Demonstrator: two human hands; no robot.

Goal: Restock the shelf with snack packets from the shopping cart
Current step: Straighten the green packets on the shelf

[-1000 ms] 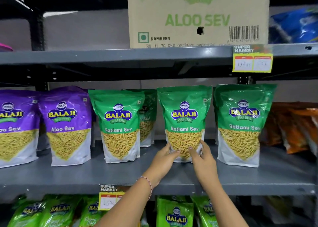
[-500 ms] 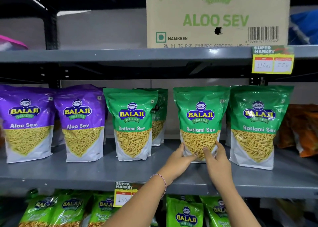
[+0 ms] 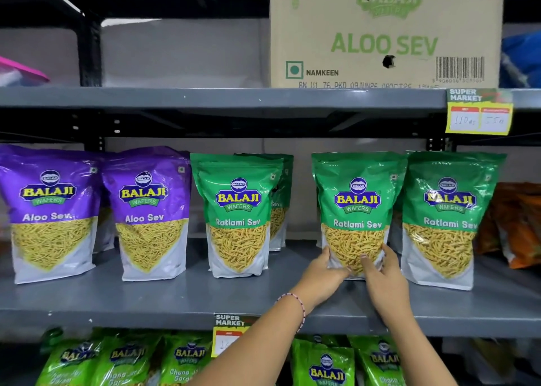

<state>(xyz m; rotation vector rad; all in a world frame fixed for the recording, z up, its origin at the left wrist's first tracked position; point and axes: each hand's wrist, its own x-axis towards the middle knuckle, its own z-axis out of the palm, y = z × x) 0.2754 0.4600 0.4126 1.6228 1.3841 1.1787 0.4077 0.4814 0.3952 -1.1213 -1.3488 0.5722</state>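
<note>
Both our hands grip one green plastic Ratlami Sev packet [image 3: 356,210].
Left hand [image 3: 323,277] and right hand [image 3: 383,280] clasp its base, upright on the grey metal shelf [image 3: 146,300].

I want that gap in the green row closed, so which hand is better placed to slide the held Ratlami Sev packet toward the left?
Probably the right hand: its fingers wrap the packet's right edge, ready to push. The left hand sits on the gap side, in the way.

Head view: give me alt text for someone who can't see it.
Both hands, left and right, grip the base of an upright green Ratlami Sev packet on a grey shelf. Two more green packets flank it; two purple Aloo Sev packets stand at left.
</note>
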